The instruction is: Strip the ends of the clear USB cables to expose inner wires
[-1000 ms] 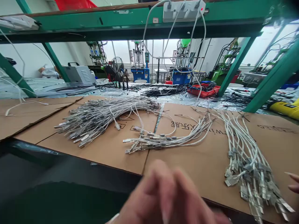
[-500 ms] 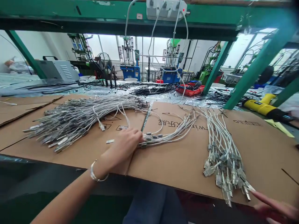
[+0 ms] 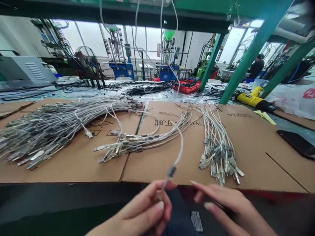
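Note:
In the head view, my left hand [image 3: 150,208] is closed around the end of one white cable [image 3: 181,144], just below its grey ferrite bead [image 3: 171,170], at the cardboard's front edge. My right hand [image 3: 216,203] is to its right, thumb and forefinger apart, with a dark thing lying along its palm that I cannot make out. A small bundle of USB cables [image 3: 157,141] lies in the middle. Another bundle [image 3: 219,144] is on the right, its plugs toward the front edge. A large pile of similar cables [image 3: 61,121] covers the left.
Cardboard [image 3: 248,141] covers the bench front. On the right are a yellow heat gun [image 3: 251,100], a black phone [image 3: 297,142] and a green post [image 3: 246,59]. Behind stand a red tray [image 3: 187,87], black cables and a fan [image 3: 86,62]. A person [image 3: 257,67] is far back.
My left hand has left the middle bundle and moved down to the right, now holding a single cable. My right hand has moved left, away from the right bundle's plugs. The view has shifted right.

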Available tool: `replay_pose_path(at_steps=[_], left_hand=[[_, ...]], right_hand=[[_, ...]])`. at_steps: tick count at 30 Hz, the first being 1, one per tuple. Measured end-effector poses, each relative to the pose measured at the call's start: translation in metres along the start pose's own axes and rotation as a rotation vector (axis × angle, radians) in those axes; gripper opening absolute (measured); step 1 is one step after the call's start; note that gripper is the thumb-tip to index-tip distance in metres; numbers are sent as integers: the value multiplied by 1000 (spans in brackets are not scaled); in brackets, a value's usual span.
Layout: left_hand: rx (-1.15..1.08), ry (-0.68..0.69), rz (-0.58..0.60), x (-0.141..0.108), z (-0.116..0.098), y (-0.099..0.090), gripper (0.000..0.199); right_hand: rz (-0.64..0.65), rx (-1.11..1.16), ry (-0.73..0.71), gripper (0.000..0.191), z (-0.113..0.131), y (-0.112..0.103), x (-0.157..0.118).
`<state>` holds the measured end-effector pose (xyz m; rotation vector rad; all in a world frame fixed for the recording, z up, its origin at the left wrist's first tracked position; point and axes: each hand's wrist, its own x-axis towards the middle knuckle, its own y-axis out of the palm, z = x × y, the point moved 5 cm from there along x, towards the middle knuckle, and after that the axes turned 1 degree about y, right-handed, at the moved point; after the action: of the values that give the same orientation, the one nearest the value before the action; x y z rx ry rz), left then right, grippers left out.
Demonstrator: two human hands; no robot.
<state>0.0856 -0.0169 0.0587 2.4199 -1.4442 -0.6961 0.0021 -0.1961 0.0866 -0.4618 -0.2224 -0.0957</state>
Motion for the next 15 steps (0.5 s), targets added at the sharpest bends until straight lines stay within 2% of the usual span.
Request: replay_pose_path(at_steps=[1,2,5,7,9,11,15], left_hand=[[-62,28,57,3,9,12,36],[-119,41,80,6,16,21,36],[-242,-21,129,12,34,38,38],[-332,-82,112,15,41,41,36],[-417,-101,84,17,44,41,33],[-458,-55,51,18,45,40,34],[-416,24,-115,18,45,33,37]], right_hand=[[-50,205,67,32,0,8,9],[-55,282,127,27,-2,18,16],[-80,443,244,47,-15,33,28],[-113,508,270,50,-23,33,30],[-127,531,273,50,-26,31,29],[-127,513,267,52,-26,28,26],[-99,383,239,55,-20,19,10]])
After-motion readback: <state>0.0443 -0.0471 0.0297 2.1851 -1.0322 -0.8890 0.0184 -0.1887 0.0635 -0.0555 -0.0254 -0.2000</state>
